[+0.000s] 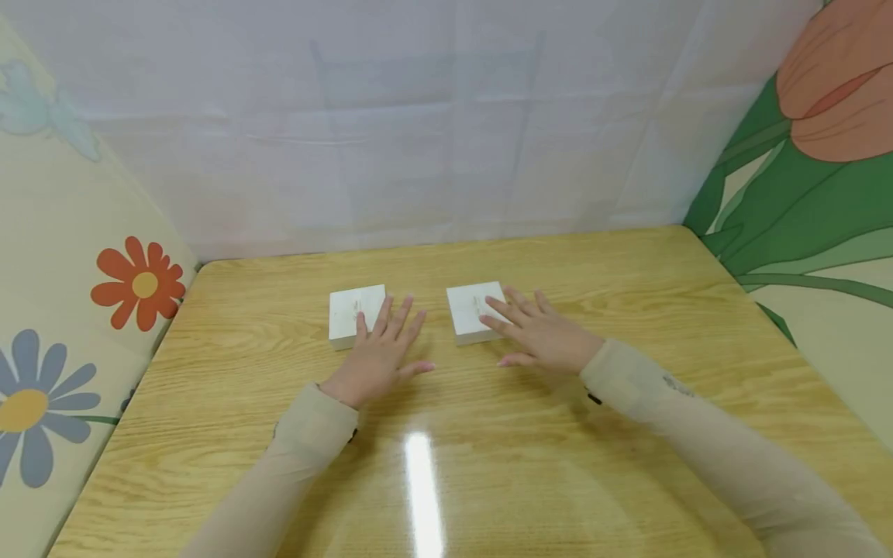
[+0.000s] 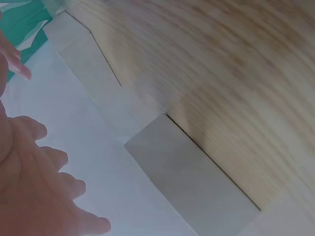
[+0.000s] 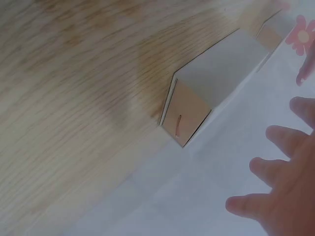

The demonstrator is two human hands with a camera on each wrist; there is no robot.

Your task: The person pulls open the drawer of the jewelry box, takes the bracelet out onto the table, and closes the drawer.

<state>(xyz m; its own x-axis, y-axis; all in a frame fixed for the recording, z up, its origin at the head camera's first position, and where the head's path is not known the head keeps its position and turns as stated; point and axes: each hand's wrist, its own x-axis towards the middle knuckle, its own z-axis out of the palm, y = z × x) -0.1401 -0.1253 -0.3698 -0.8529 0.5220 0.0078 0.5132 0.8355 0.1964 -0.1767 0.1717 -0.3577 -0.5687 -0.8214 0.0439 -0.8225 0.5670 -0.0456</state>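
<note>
Two small white boxes with gold marks on their lids stand side by side on the wooden table (image 1: 488,449). Over the front right part of the left box (image 1: 343,316) my left hand (image 1: 380,360) is spread, fingers extended. My right hand (image 1: 551,333) reaches over the right edge of the right box (image 1: 463,310), its fingers also straight and apart. Whether the fingertips touch the lids cannot be told. In the right wrist view a white box (image 3: 224,66) shows a tan end with a small cord loop. Neither hand grips anything.
A white cloth (image 1: 446,155) hangs behind the table's far edge. Painted panels with a red flower (image 1: 144,284) on the left and a large tulip (image 1: 837,93) on the right flank the table. A bright light reflection (image 1: 424,496) lies on the near tabletop.
</note>
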